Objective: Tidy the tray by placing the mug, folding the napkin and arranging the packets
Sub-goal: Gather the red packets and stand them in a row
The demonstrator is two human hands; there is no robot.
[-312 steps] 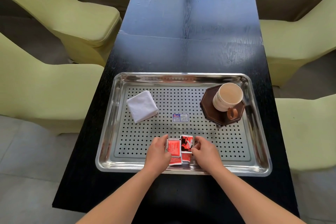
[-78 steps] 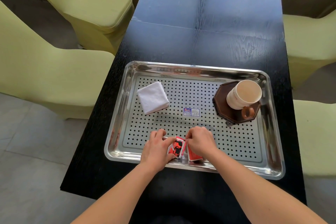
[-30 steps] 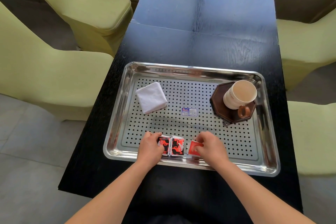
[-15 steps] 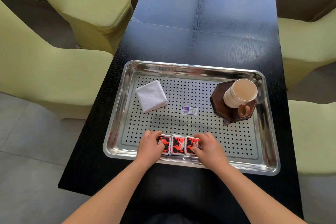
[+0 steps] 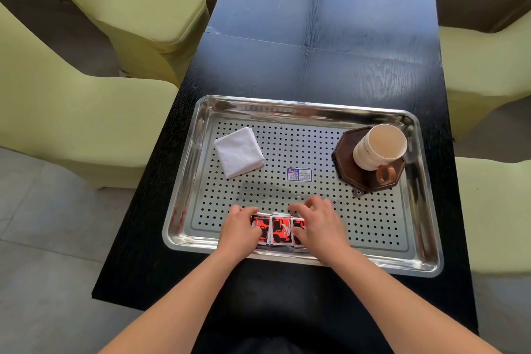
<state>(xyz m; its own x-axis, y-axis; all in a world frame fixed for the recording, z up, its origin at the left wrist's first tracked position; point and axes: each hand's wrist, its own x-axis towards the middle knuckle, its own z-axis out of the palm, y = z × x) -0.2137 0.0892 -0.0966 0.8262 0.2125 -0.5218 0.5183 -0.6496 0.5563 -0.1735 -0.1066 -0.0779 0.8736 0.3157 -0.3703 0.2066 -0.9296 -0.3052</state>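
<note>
Three red packets (image 5: 277,230) lie side by side along the tray's (image 5: 287,108) near rim, their row running left to right between the left hand (image 5: 240,228) and right hand (image 5: 319,224), whose loosely curled fingers press its two ends.

A single head-worn camera looks forward and steeply down, close above both hands (image 5: 283,227). The dark worktop (image 5: 324,46) stretches away beyond them. Chairs (image 5: 86,121) flank either side.
</note>
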